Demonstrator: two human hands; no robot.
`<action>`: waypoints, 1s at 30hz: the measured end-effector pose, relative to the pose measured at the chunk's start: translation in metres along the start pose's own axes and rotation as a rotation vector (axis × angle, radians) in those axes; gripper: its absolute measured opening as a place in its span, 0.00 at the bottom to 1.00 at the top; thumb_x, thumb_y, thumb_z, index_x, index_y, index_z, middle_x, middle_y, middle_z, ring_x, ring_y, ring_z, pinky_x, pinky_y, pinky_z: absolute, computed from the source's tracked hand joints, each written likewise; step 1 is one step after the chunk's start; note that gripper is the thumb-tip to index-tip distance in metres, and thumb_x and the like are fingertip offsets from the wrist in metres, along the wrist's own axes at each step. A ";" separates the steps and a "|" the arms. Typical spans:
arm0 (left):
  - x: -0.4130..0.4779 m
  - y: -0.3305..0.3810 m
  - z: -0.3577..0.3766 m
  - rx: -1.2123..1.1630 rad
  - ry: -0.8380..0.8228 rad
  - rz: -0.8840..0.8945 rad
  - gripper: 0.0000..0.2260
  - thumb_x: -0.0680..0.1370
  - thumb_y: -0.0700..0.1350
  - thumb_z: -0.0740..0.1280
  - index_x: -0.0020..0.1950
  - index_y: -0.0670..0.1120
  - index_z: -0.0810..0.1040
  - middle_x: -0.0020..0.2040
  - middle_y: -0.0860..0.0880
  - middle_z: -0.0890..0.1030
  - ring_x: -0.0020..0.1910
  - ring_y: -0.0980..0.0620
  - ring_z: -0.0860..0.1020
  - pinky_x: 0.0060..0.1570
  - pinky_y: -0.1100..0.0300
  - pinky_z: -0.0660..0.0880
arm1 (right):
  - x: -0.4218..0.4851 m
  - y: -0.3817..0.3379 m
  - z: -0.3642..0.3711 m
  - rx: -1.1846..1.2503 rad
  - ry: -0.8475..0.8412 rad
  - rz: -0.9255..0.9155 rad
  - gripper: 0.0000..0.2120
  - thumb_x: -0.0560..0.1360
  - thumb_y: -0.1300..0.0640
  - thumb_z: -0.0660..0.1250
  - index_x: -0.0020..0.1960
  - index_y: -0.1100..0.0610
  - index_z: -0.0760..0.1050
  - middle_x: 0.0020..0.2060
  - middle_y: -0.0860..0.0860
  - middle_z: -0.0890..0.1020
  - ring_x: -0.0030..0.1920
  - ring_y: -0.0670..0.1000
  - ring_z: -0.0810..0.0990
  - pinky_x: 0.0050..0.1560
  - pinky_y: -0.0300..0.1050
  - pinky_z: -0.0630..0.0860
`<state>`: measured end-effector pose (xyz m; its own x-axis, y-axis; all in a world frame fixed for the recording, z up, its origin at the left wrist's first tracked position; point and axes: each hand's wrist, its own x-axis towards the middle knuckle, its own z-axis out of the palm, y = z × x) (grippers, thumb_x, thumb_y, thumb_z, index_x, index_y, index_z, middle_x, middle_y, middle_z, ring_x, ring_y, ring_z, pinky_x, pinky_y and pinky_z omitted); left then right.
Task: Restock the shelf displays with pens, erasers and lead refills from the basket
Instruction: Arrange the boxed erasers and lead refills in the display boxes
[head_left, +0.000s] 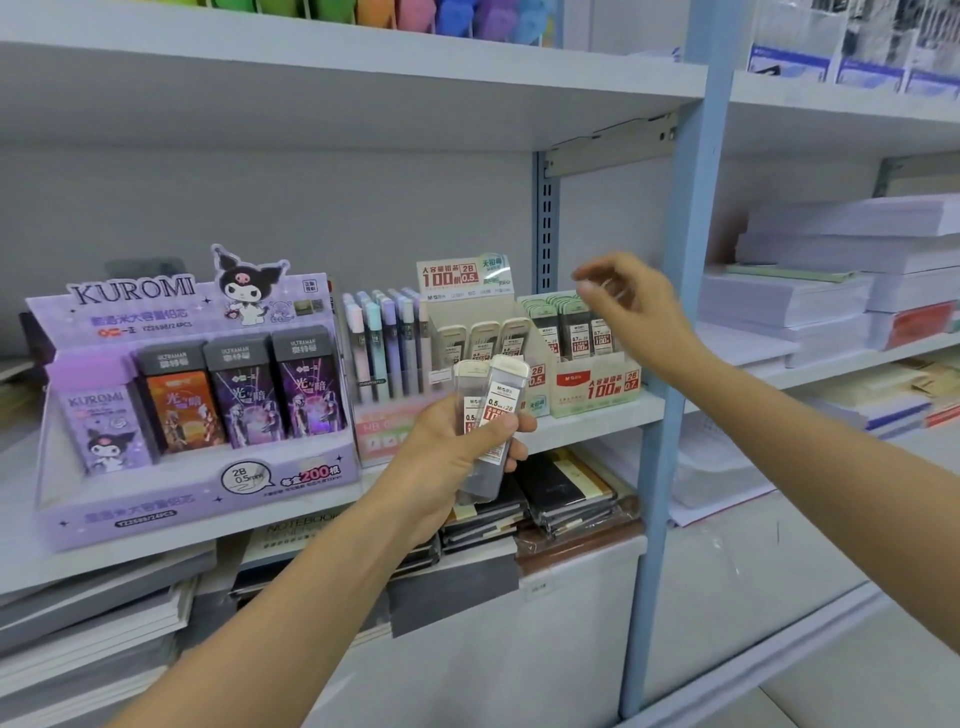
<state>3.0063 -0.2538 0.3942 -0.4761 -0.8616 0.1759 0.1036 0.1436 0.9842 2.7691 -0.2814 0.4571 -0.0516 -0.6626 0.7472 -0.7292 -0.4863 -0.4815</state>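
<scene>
Lead refill cases (491, 415): two slim smoky-clear plastic tubes with cream caps and red-and-white 0.5 labels, held upright in the left hand (447, 457), fingers curled round them. Just behind that hand: beige cardboard 0.5 display box (483, 332) on a white shelf board (587, 421). Right hand (631, 306): raised over the green 0.7 display box (592, 384), fingers curled and blurred; whether it holds anything cannot be told. Left of the left hand: pastel mechanical pencils (384, 348), purple Kuromi display (197, 483). Beneath it: film-wrapped notebooks (566, 493). Beyond the right hand: blue upright (675, 322), stacked paper (810, 296).
</scene>
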 end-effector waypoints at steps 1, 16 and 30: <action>-0.001 0.000 0.001 -0.006 -0.010 0.019 0.18 0.71 0.48 0.71 0.60 0.48 0.75 0.49 0.47 0.86 0.38 0.55 0.81 0.44 0.54 0.76 | -0.009 -0.011 0.002 0.132 -0.130 0.044 0.08 0.80 0.51 0.62 0.58 0.48 0.75 0.47 0.44 0.80 0.41 0.38 0.77 0.43 0.36 0.76; -0.017 0.008 0.002 0.766 0.240 0.423 0.18 0.79 0.46 0.66 0.69 0.51 0.69 0.59 0.56 0.76 0.56 0.62 0.74 0.56 0.62 0.74 | -0.029 -0.037 -0.004 0.338 -0.454 0.075 0.09 0.78 0.50 0.65 0.49 0.54 0.80 0.37 0.47 0.80 0.36 0.47 0.73 0.37 0.37 0.70; 0.000 -0.011 -0.030 1.886 0.215 0.533 0.34 0.80 0.52 0.60 0.80 0.47 0.45 0.81 0.48 0.48 0.79 0.45 0.39 0.72 0.43 0.31 | 0.031 -0.039 0.008 0.008 -0.046 -0.121 0.11 0.78 0.56 0.67 0.59 0.57 0.79 0.47 0.50 0.82 0.44 0.47 0.80 0.44 0.40 0.79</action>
<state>3.0309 -0.2700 0.3831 -0.6055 -0.5771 0.5480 -0.7940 0.4850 -0.3666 2.8014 -0.2880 0.4953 0.0678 -0.6239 0.7786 -0.7227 -0.5687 -0.3928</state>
